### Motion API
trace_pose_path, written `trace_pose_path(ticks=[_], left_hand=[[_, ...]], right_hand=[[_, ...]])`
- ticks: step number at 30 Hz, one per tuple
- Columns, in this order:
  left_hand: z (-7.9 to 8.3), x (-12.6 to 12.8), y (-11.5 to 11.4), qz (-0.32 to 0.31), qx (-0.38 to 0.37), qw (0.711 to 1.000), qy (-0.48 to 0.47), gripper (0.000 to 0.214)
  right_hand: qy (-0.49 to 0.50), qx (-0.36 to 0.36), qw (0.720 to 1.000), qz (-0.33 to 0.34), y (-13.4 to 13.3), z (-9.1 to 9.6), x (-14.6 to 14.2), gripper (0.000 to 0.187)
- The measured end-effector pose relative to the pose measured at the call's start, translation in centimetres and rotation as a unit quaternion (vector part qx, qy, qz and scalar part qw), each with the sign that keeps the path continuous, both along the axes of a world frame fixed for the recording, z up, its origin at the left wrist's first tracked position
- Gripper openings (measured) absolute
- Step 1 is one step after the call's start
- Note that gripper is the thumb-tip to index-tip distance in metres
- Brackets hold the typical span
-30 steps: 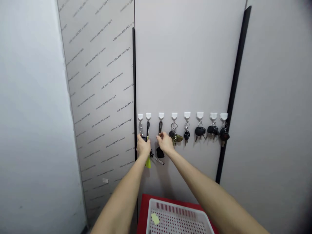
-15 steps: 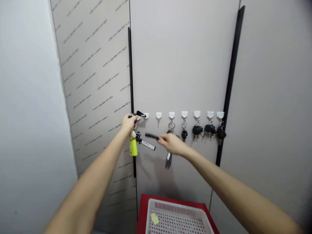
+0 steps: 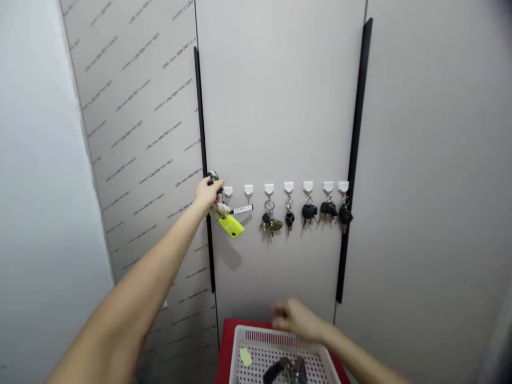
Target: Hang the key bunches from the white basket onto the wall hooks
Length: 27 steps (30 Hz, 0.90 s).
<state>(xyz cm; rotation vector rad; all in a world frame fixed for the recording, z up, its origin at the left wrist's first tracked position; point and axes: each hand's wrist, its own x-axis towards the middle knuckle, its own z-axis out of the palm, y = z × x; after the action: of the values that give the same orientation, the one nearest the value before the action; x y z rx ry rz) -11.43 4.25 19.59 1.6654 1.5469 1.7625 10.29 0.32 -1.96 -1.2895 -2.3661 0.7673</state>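
At the left end of the hook row, my left hand (image 3: 208, 193) is closed on a bunch of keys. From it hang a yellow-green tag (image 3: 231, 225), swung out to the right, and a white strip-shaped tag (image 3: 242, 209). A black fob (image 3: 213, 176) shows above the fingers. Over the back rim of a white plastic basket (image 3: 256, 335), my right hand (image 3: 298, 318) is blurred, fingers partly apart, with nothing seen in them. Below it, inside the basket, lies a dark bundle with a black strap (image 3: 276, 368); its details are blurred.
White hooks run across the pale door panel, several carrying key bunches (image 3: 309, 210). Long black handles (image 3: 355, 154) stand at both sides of the panel. The basket rests on a red surface (image 3: 227, 336) and also holds a pale yellow paper (image 3: 245, 357).
My right hand has dropped from the hooks to the basket; the dark strapped bundle it held now lies inside. My left hand stays by the left hooks, and the yellow-green tag has swung right.
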Motion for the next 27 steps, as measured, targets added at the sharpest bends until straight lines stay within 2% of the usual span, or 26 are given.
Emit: trace_pose_path(ticks=[1, 3, 4, 6, 8, 10, 12, 13, 15, 19, 24, 27], left_hand=[[-1.0, 0.7, -0.9, -0.048, 0.012, 0.999, 0.001, 0.031], [-4.1, 2.4, -2.9, -0.133, 0.0, 0.991, 0.033, 0.034], [-6.1, 3.3, -3.9, -0.168, -0.018, 0.984, 0.05, 0.034], [-11.2, 4.9, -5.3, -0.228, -0.056, 0.968, 0.084, 0.033], [-16.7, 6.1, -6.3, -0.264, -0.1, 0.952, 0.123, 0.033], [-21.7, 6.7, -6.8, -0.255, -0.186, 0.933, 0.175, 0.038], [-25.1, 6.7, -7.2, -0.234, -0.223, 0.922, 0.215, 0.041], [-26.1, 6.5, -7.3, -0.233, -0.23, 0.916, 0.23, 0.041], [-26.5, 6.0, -7.4, -0.249, -0.24, 0.903, 0.254, 0.042], [-24.4, 5.5, -7.0, -0.264, -0.271, 0.885, 0.271, 0.057], [-22.4, 6.6, -6.0, -0.292, -0.281, 0.889, 0.213, 0.055], [-21.1, 6.8, -5.3, -0.295, -0.271, 0.906, 0.139, 0.05]], right_hand=[[0.081, 0.069, 0.993, -0.06, 0.7, 2.1, 0.1, 0.028], [0.198, 0.198, 0.943, -0.179, 2.4, 6.6, 0.0, 0.032], [0.235, 0.251, 0.914, -0.217, 3.2, 8.7, -0.2, 0.034], [0.255, 0.292, 0.887, -0.25, 4.6, 11.9, -1.1, 0.038], [0.231, 0.301, 0.886, -0.268, 5.8, 13.5, -2.2, 0.038], [0.201, 0.299, 0.889, -0.284, 6.5, 13.9, -3.0, 0.031], [0.196, 0.297, 0.885, -0.299, 7.0, 14.1, -3.2, 0.027], [0.203, 0.297, 0.881, -0.306, 7.2, 14.3, -3.1, 0.029], [0.221, 0.304, 0.872, -0.315, 7.4, 15.2, -2.8, 0.031], [0.208, 0.331, 0.867, -0.309, 8.0, 18.0, -2.6, 0.026], [0.153, 0.265, 0.91, -0.279, 7.9, 20.9, -3.6, 0.017], [0.116, 0.26, 0.941, -0.185, 6.7, 20.5, -3.7, 0.018]])
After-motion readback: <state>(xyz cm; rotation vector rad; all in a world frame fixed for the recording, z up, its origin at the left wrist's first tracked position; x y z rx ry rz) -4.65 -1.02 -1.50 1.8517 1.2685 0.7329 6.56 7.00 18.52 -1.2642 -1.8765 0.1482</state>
